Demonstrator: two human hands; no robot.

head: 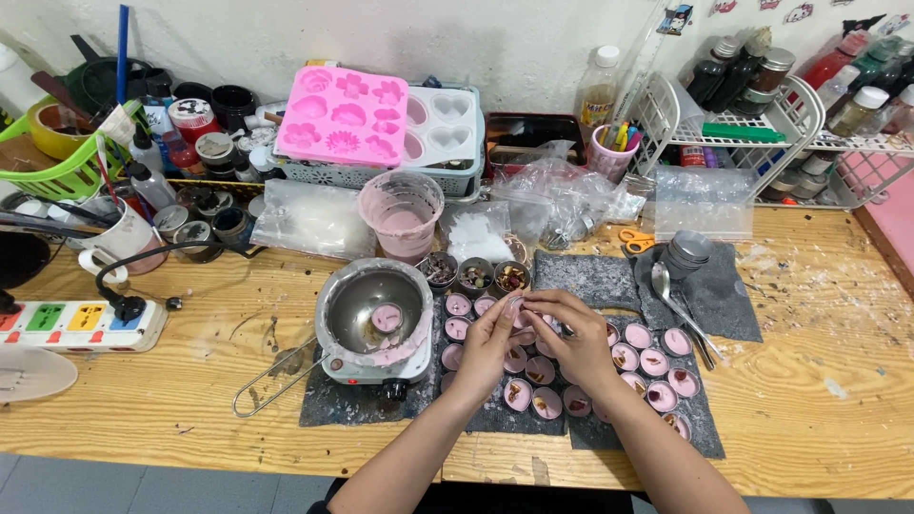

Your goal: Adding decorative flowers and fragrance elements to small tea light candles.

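My left hand and my right hand meet over rows of small round tins of pink wax laid on dark felt mats. Together the fingertips pinch one small pink tin held just above the rows. Some tins near the front carry dried bits on top. Left of my hands a metal melting pot coated in pink wax sits on a small hot plate, with one tin inside it.
A pink-stained measuring cup, pink and white silicone moulds, plastic bags, a spoon, stacked empty tins, scissors, a white wire rack of bottles, a power strip and a green basket crowd the wooden table.
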